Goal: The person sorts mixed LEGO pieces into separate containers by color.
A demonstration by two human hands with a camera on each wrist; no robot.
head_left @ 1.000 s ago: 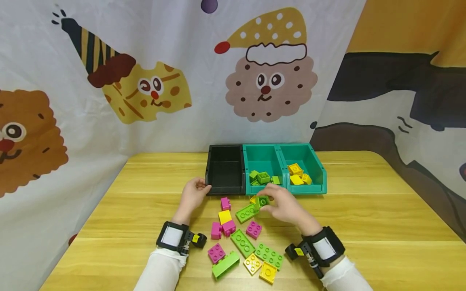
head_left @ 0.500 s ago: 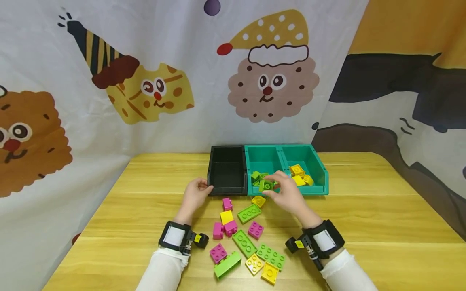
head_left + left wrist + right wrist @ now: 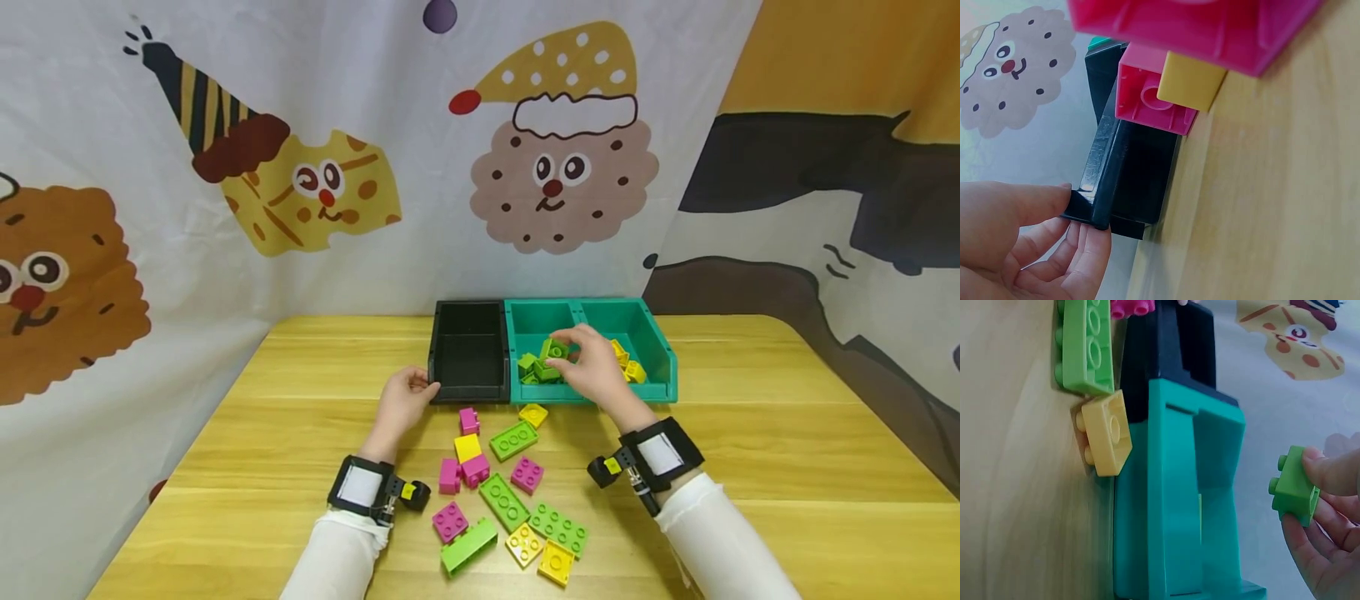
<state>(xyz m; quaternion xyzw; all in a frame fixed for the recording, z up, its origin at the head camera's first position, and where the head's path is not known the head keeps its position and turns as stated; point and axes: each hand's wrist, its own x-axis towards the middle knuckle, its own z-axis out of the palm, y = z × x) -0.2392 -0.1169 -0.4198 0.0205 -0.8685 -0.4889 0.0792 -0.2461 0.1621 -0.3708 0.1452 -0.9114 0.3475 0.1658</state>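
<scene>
While the right grip (image 3: 592,367) pinches one green block (image 3: 1295,487) above the middle bin (image 3: 551,394), the left grip (image 3: 401,408) pinches a corner of the black bin (image 3: 471,393). Two bins are teal. Green blocks (image 3: 546,372) lie in the middle bin, yellow blocks (image 3: 635,372) in the right bin (image 3: 657,390). Out front are four green bricks (image 3: 504,502), four yellow bricks (image 3: 556,563) and five pink bricks (image 3: 527,474). A second ago the held block was in front of the bins; now it's over the middle one. Behind the yellow wood surface (image 3: 262,450) hangs a cloth (image 3: 420,267) with cheese and cookie pictures (image 3: 562,225).
</scene>
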